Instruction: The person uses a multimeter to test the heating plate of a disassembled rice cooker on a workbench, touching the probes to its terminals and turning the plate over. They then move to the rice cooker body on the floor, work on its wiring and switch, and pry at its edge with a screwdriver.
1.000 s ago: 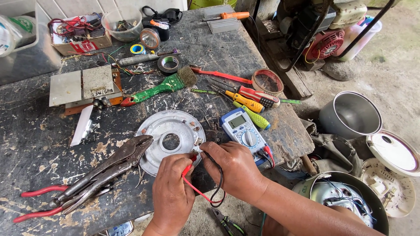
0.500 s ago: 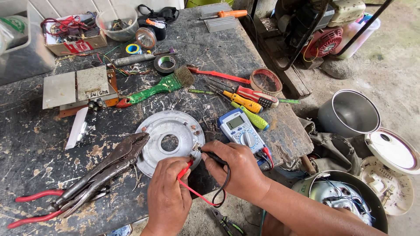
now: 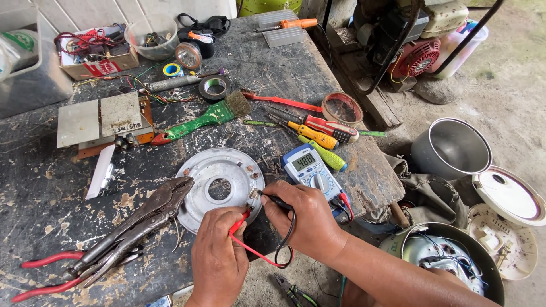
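**Two probes on the heating plate's edge**

We see a round grey metal heating plate lying flat on the dark, paint-flecked surface, just ahead of both hands. Our left hand is closed on a red probe, pinched between the fingers, with its tip at the plate's near right rim. Our right hand is closed on a black probe, whose tip touches a small terminal on the same rim. Red and black leads loop below the hands. Just right of the plate, beside our right hand, lies a blue and grey multimeter with its display lit. Locking pliers rest against the plate's left edge. Farther back lie a green-handled brush, yellow and red screwdrivers and a roll of tape
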